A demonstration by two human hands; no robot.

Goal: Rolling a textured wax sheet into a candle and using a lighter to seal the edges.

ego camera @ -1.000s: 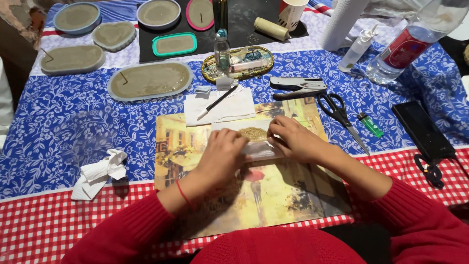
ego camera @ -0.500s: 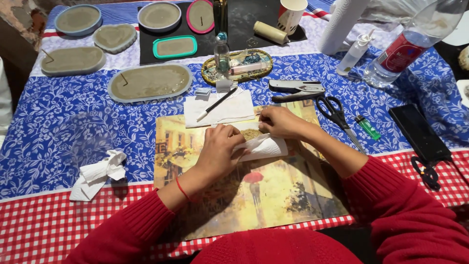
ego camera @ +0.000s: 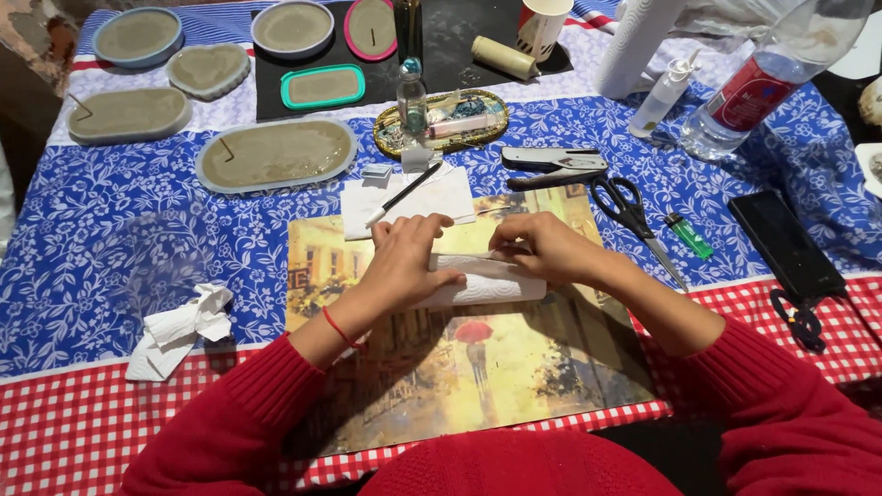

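Blue floral tablecloth (ego camera: 110, 230); your left hand (ego camera: 404, 262) and right hand (ego camera: 547, 248) pinch the white paper roll (ego camera: 482, 283) — long axis left-right, hands equally near.

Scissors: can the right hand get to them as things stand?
Probably yes. The scissors lie flat on the cloth just beyond the right hand, with nothing between them. But that hand is pressing the folded white paper, so it would have to let go first.
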